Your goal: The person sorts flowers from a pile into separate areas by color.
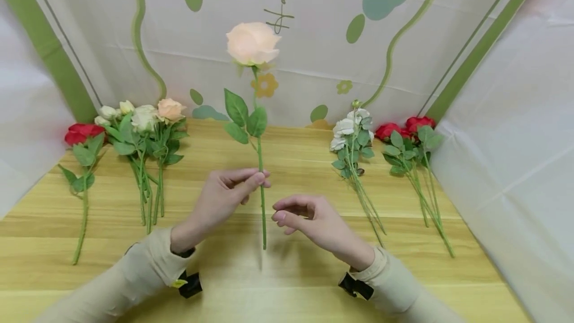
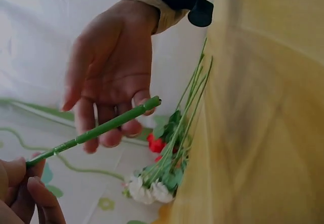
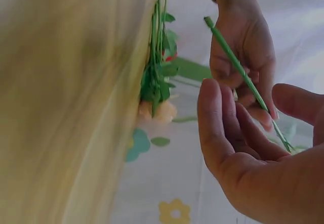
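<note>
A pale peach rose [image 1: 253, 44] stands upright above the middle of the table, its long green stem [image 1: 263, 213] pointing down. My left hand [image 1: 224, 196] pinches that stem between thumb and fingers, below the leaves. To the right of the stem, my right hand [image 1: 320, 223] hovers with loosely bent fingers and holds nothing. In the left wrist view the stem's cut end [image 2: 152, 102] passes in front of the right hand [image 2: 114, 72]. The right wrist view shows a gap between the right hand's thumb and fingers [image 3: 212, 118].
On the wooden table [image 1: 296, 273] lie a red rose [image 1: 80, 134], a bunch of cream and peach roses [image 1: 144, 118], white roses [image 1: 345, 128] and red roses [image 1: 419, 124]. A printed cloth [image 1: 309, 54] hangs behind, with white sheeting [image 1: 506, 173] at the sides.
</note>
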A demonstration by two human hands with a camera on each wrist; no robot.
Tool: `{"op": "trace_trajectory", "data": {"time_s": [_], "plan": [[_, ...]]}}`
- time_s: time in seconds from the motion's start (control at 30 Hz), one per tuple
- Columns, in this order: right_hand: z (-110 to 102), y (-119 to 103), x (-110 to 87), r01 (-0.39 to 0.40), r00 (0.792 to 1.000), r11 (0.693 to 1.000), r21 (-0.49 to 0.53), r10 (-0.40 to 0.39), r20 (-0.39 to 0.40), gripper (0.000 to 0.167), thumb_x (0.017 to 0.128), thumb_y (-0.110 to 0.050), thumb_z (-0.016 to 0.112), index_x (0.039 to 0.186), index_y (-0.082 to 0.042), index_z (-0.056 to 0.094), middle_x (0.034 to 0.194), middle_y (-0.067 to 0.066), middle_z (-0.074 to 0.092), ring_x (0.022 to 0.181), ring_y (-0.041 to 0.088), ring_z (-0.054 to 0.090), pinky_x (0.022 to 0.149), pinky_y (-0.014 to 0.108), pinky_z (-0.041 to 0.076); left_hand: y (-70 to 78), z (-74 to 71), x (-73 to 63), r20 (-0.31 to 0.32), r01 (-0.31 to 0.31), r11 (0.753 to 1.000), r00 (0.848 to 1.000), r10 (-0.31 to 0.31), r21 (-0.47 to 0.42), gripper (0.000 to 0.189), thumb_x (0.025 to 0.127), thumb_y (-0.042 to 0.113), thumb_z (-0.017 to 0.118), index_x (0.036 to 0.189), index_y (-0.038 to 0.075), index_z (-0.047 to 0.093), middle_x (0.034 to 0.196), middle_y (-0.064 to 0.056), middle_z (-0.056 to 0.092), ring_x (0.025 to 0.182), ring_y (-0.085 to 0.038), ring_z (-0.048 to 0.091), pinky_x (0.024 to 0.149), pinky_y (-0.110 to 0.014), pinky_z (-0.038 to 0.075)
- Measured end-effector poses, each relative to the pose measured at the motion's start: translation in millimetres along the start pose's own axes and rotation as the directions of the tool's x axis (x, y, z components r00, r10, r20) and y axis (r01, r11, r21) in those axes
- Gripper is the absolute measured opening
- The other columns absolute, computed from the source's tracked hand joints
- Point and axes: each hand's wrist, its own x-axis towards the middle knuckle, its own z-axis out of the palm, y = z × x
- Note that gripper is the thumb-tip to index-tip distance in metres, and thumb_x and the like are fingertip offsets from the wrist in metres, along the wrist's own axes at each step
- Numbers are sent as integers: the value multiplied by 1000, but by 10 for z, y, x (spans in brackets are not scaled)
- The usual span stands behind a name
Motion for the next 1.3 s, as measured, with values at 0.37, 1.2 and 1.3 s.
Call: {"op": "trace_trajectory", "data": {"time_s": [0.37,1.2,1.3], "plan": [[132,49,-21,73,995,988,137,-81,52,19,97,-9,64,110,4,66,101,22,68,88,31,66,77,45,55,-15,166,-91,95,-93,995,991,95,-31,17,97,12,64,107,9,77,97,-2,74,64,-17,53,57,-26,44],[-154,285,179,-114,984,989,99,126,-127,24,96,-5,62,110,15,60,94,23,67,71,17,63,67,32,56,-102,84,-34,108,31,956,992,-65,292,23,95,18,68,116,10,67,97,2,69,88,-15,63,66,-38,54],[-342,382,262,-196,960,963,185,227,-164,27,97,-5,61,112,17,58,94,23,66,68,16,61,65,30,55,-118,66,-25,90,12,937,995,-46,349,19,96,18,68,113,12,67,95,5,68,86,-13,62,69,-36,51]]}}
